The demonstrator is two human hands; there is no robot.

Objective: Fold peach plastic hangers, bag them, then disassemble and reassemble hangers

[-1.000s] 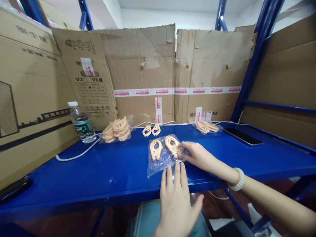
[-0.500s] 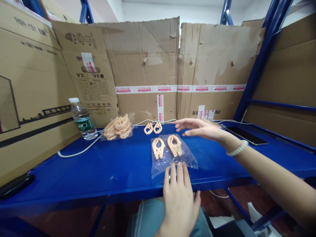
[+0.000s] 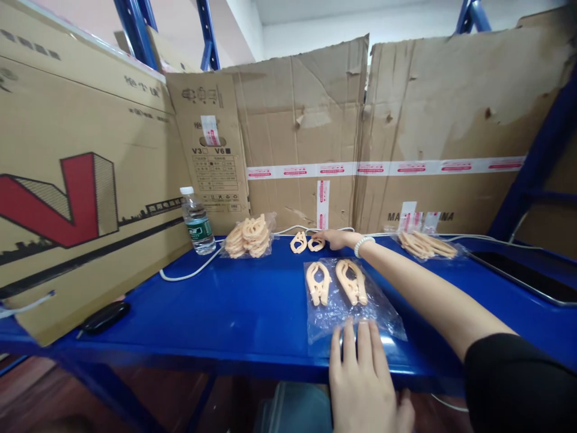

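Observation:
My right hand (image 3: 337, 239), with a pale beaded bracelet at the wrist, reaches to the back of the blue shelf. Its fingers close over the top of a beige plastic folding hanger (image 3: 317, 244) and partly hide it. A second loose hanger (image 3: 298, 242) lies just left of it. Closer to me, a clear plastic bag (image 3: 327, 325) lies flat with two folded hangers, the left one (image 3: 318, 284) and the right one (image 3: 352, 282), lying apart on it. My left hand (image 3: 364, 373) rests open at the shelf's front edge, fingers extended and fingertips by the bag's near edge.
At the back left sit a bagged pile of hangers (image 3: 247, 237) and a water bottle (image 3: 198, 222). Another bagged bundle (image 3: 426, 245) and a dark phone (image 3: 525, 276) are on the right. A white cable (image 3: 189, 276) curves leftward. Cardboard panels (image 3: 297, 138) wall the back.
My right hand has moved from above the bag to the loose hanger at the back and closed its fingers there. My left hand stays by the bag. The view has swung left.

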